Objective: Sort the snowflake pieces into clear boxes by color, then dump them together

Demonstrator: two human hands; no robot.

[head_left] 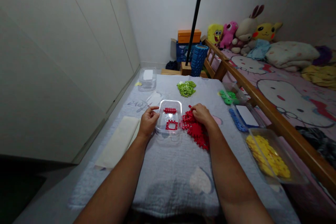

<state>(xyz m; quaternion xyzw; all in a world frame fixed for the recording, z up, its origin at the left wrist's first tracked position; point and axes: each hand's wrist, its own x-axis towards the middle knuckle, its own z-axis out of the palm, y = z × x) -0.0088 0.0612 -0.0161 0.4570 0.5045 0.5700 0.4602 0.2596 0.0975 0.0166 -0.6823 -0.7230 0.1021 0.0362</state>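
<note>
A clear plastic container (169, 103) stands in the middle of the table, with two red interlocking toy pieces in it: one seen edge-on (170, 110), one square with a hole (171, 125). At its left rim is my left hand (149, 121), thumb and index finger closed against the edge. To the right of the container lies a pile of red interlocking pieces (198, 133). My right hand (202, 114) is over the top of that pile, fingers pinched on a red piece (190, 106) whose end pokes out; the rest is hidden by the hand.
Light green pieces (186, 88) lie farther back. Containers of green (228, 97), blue (237, 119) and yellow pieces (267, 155) line the right edge beside a wooden bed rail (252, 98). Lidded containers (147, 81) stand back left; a cream folded item (118, 142) lies left.
</note>
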